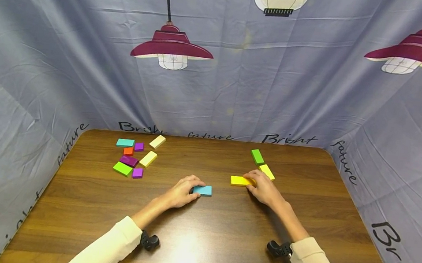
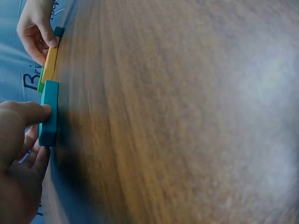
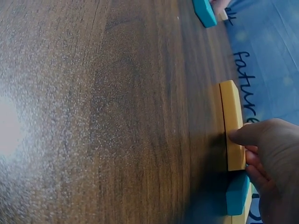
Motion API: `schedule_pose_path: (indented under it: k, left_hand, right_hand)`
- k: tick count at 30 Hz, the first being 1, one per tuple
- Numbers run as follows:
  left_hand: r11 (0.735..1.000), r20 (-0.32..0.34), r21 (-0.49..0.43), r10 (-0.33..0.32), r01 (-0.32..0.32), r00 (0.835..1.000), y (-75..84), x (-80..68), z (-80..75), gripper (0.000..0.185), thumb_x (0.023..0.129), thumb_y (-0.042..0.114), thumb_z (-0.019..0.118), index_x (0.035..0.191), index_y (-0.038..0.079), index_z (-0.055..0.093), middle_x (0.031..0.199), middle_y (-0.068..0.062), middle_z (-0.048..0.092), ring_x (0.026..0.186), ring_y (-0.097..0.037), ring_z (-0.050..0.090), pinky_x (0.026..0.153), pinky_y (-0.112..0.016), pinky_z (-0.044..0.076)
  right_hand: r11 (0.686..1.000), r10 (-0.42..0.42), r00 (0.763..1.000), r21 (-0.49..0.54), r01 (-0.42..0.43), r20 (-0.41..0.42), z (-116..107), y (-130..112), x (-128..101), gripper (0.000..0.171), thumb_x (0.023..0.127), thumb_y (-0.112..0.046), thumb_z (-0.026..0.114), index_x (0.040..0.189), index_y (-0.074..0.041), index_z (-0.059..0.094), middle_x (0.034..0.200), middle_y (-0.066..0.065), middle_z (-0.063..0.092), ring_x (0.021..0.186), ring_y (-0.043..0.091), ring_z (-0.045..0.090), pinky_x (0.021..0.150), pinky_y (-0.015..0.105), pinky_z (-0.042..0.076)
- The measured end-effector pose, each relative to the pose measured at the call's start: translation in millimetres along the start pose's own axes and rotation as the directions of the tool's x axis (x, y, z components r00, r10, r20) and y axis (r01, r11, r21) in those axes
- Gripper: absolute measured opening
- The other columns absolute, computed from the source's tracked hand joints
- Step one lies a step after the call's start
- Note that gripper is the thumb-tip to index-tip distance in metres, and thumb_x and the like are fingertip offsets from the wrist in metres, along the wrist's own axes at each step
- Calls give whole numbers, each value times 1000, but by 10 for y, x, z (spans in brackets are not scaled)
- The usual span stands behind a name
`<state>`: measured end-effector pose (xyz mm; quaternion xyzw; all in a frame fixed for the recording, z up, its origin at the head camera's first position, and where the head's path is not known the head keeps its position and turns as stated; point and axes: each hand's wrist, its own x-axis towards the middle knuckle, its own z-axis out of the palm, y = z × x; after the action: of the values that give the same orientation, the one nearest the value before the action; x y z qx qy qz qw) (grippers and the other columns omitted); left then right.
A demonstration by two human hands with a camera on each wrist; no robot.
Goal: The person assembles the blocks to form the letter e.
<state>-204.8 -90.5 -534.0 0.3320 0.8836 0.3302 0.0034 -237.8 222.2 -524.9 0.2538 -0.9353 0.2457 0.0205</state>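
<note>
My left hand (image 1: 182, 192) pinches a blue rectangular block (image 1: 204, 190) near the middle of the wooden table, the thumb on its near side. Farther right, my right hand (image 1: 264, 189) grips an orange-yellow block (image 1: 238, 181) between thumb and fingers. In the right wrist view, a teal block (image 3: 237, 195) lies right by the end of the orange-yellow one, under the hand; the head view hides it. Just beyond the right hand lie a light yellow block (image 1: 267, 171) and a green block (image 1: 257, 156), end toward end.
At the table's back left lies a loose group of blocks, among them a teal block (image 1: 125, 143), a red block (image 1: 128, 151), a lime green block (image 1: 123, 169) and a cream block (image 1: 157, 142). A printed grey-blue curtain (image 1: 215, 96) surrounds the table's back and sides.
</note>
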Motion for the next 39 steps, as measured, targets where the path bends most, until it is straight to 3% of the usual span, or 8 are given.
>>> schedule_pose_path:
  k: [18,29,39]
  left_hand:
    - [993,-36,-105,-49,45,998,-70,-39,46,34,82,11,69,115,7,61,111,-5,58,100,-17,54,82,-32,45]
    - [995,-59,-102,-12,6,998,-76,-36,57,33,81,7,69,113,5,61,110,-7,58,99,-20,55,82,-34,46]
    - [995,-39,-96,-33,29,999,-80,-41,52,33,82,9,67,114,6,61,113,-7,57,101,-19,54,83,-33,45]
  right_hand:
    - [999,-44,999,-2,44,-7,42,-149,-47,29,79,-7,70,108,-3,63,108,8,61,103,25,54,89,41,42]
    - [997,-65,998,46,65,-5,107,-370,-123,30,78,-6,71,107,-4,64,108,7,61,102,24,53,88,40,43]
    - [994,-96,995,46,96,-13,232,-461,-127,30,77,-8,73,106,-4,65,106,5,61,99,21,53,85,37,44]
